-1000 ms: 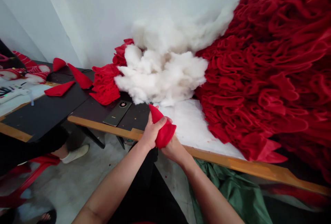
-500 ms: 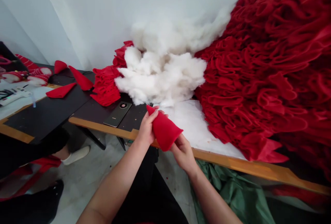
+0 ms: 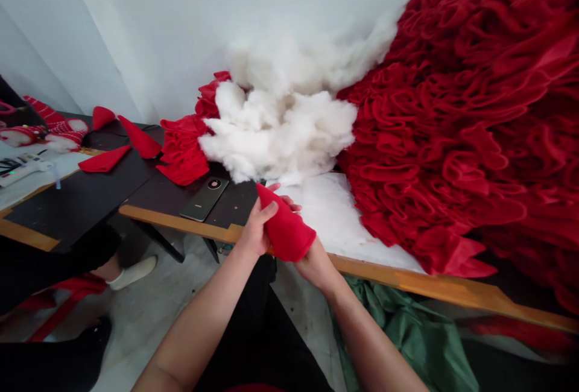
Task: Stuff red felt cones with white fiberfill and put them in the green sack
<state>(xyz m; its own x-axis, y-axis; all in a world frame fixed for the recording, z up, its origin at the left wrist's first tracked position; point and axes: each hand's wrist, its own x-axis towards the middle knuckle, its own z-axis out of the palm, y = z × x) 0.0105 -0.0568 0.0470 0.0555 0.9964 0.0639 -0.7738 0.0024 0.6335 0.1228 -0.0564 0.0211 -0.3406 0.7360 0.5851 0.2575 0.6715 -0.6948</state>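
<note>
A red felt cone is between my hands over the table's front edge, its tip pointing up and left. My left hand holds it near the tip, thumb on top and fingers behind. The fingers of my right hand are inside the cone's wide open end and hidden by the cloth. Behind the cone lies a heap of white stuffing. A big pile of red cloth pieces rises at the right.
A dark phone lies on the table left of my hands. Further left are red cones, a smaller red stack and a glue gun. Another person's foot shows at the lower left. Green cloth hangs below the table.
My right hand has gone deeper into the cone, so its fingers are now covered. More of my left fingers shows behind the cone. The view has shifted slightly.
</note>
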